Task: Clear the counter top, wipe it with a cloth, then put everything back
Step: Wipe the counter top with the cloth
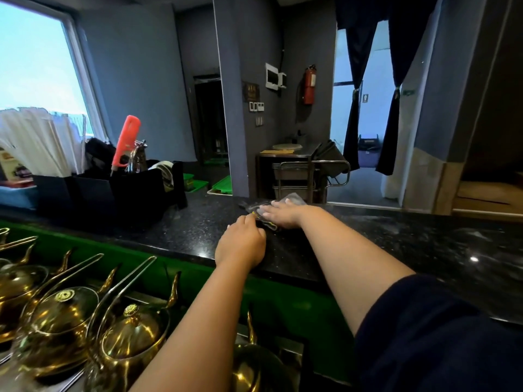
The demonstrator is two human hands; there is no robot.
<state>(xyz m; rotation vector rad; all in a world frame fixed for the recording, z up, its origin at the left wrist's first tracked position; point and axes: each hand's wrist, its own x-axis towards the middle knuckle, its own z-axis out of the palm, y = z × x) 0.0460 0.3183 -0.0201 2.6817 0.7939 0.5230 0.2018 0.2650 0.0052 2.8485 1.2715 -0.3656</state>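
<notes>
A grey cloth [294, 198] lies near the far edge of the black speckled counter top [396, 239]. My right hand [280, 215] is pressed flat on the cloth, fingers spread and pointing left. My left hand [240, 244] sits just in front of it, fingers curled, pinching the cloth's near corner where a small yellow tag shows. Black organiser boxes [119, 190] stand at the left end of the counter, holding white wrapped straws [36, 145], an orange-handled tool [126, 140] and a metal pot [138, 157].
Several brass teapots [62, 315] with long handles crowd a lower shelf at the near left, below the green counter front [283, 304]. Beyond the counter stand a steel trolley [300, 171], green trays [220, 186] and a curtained doorway [365, 108].
</notes>
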